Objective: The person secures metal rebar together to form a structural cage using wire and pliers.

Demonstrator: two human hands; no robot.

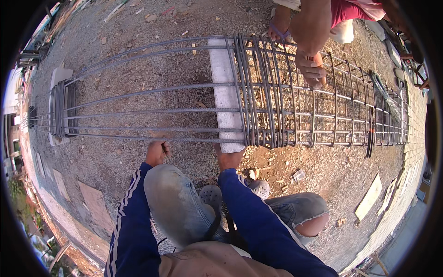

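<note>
A long steel rebar cage (316, 116) lies across the ground in front of me, its lengthwise bars (145, 112) running left. Several stirrups (258, 93) are bunched beside a pale block (226, 97) that crosses beneath the bars. My right hand (230, 160) grips the near end of this block, its fingers partly hidden behind it. My left hand (157, 152) has curled fingers close under the nearest bar; whether it grips the bar is unclear. Another stack of stirrups (59, 110) sits around the bars at the left, above a second pale block (61, 73).
A co-worker's hand (311, 69) reaches over the cage from the far side, a sandalled foot (279, 27) near it. A bundle of tie wire (384, 93) rests on the cage. A dark-handled tool (370, 135) hangs at its near side. Flat boards (368, 197) lie on the gravel.
</note>
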